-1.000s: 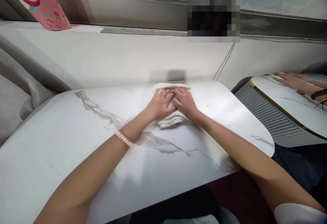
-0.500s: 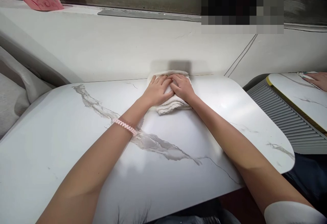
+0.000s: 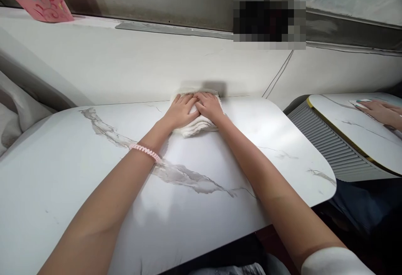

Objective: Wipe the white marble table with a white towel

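A folded white cloth [image 3: 198, 127] lies at the far edge of a white marble-patterned table [image 3: 201, 206], close to the wall. My left hand [image 3: 181, 111] rests flat on the cloth's left part, fingers outstretched; a pink coiled band [image 3: 145, 151] circles that wrist. Beside it my right hand [image 3: 210, 106] presses on the cloth, palm down and fingers extended. The fingertips of both hands meet near the cloth's middle. Both arms reach across the tabletop.
A pale wall [image 3: 150, 63] rises behind the table, with a pink decorated bag or card [image 3: 50, 3] on its ledge. At right, another person's hand [image 3: 378, 111] is on a cloth on a second marble-patterned table [image 3: 351, 130]. Grey seating [image 3: 28, 99] stands at left.
The view has turned a little to the right, so more of the second table and the other person's hands shows. My hands stay flat on the cloth by the wall.
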The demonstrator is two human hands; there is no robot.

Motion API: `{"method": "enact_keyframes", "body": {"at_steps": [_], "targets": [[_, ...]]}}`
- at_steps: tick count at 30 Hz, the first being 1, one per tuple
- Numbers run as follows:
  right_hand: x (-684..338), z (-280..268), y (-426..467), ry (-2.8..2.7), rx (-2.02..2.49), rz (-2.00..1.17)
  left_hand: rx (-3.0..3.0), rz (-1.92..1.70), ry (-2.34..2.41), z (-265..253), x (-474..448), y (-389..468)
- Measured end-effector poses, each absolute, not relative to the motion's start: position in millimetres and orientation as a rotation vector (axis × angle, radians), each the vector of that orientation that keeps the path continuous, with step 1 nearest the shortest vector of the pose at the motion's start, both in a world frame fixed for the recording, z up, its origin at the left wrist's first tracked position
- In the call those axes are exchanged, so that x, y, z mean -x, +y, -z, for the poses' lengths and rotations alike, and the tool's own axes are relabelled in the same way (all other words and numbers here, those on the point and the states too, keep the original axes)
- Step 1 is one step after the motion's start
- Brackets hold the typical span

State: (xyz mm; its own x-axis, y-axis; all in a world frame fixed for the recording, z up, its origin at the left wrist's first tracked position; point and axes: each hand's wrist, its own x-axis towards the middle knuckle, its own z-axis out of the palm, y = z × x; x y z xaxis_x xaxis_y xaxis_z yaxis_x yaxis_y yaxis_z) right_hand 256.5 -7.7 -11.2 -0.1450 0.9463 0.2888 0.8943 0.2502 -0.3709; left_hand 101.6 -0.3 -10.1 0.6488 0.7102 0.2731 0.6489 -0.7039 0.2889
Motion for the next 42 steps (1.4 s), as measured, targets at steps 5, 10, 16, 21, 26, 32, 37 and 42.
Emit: {"method": "enact_keyframes", "body": {"at_steps": [5, 10, 16, 21, 26, 32, 37, 42], "targets": [[-254, 11, -18, -2.069, 1.609, -0.184, -2.702, -0.496, 1.181, 11, -99, -7], [-250, 13, -34, -2.112, 1.586, -0.162, -2.749, -0.457, 1.253, 13, -96, -26], [-249, 15, -72, -2.126, 1.51, -0.154, -2.785, -0.485, 1.258, 12, -93, -68], [-243, 13, -127, -2.121, 1.53, -0.118, -2.835, -0.464, 1.191, 11, -88, -121], [-231, 9, -192, -2.087, 1.596, -0.163, -2.88, -0.375, 1.153, 9, -78, -175], [-210, 3, -242, -2.138, 1.602, -0.217, -2.936, -0.295, 1.18, 7, -55, -225], [-188, 4, -252, -2.214, 1.502, -0.221, -2.958, -0.241, 1.238, 8, -28, -242], [-169, 8, -240, -2.271, 1.445, -0.168, -2.868, -0.114, 1.211, 8, 0, -225]]}}
